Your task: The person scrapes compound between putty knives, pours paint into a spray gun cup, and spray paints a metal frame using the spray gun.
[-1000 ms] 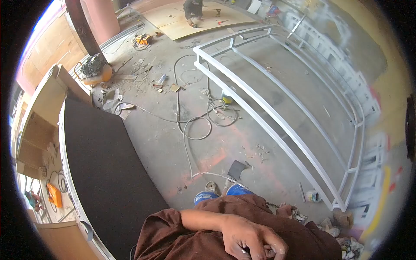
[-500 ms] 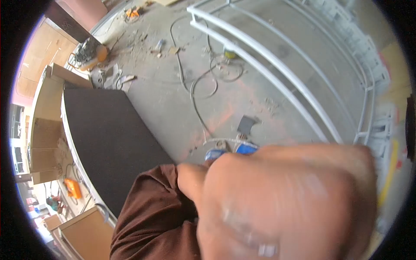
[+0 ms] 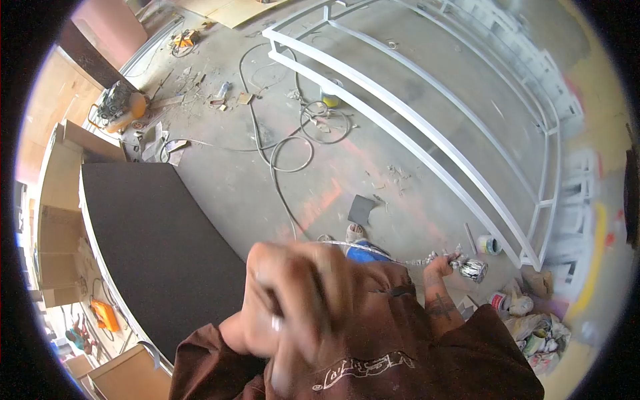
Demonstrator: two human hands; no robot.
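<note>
My left hand (image 3: 293, 300) is raised close to the camera, in front of my brown shirt (image 3: 393, 327). Its fingers are curled into a loose fist, partly blurred, with a ring on one finger; nothing shows in its grip. Lower and to the right, my right hand (image 3: 440, 265) grips a paint-crusted spray gun (image 3: 472, 268) with a silvery, spattered cup. A pale hose (image 3: 360, 248) runs from the gun across the front of my blue trousers (image 3: 367, 255).
A long white metal frame (image 3: 413, 137) lies beyond the gun. A dark panel (image 3: 153, 240) stretches along the left. Looped hose (image 3: 293, 153), a compressor (image 3: 119, 103), a dark scrap (image 3: 361, 209), a paint can (image 3: 489, 245) and a bag of rubbish (image 3: 540, 333) are on the floor.
My left hand has drawn back from the camera toward the lower left, its fingers now curled. My right hand with the spray gun has come into sight. The view has shifted slightly.
</note>
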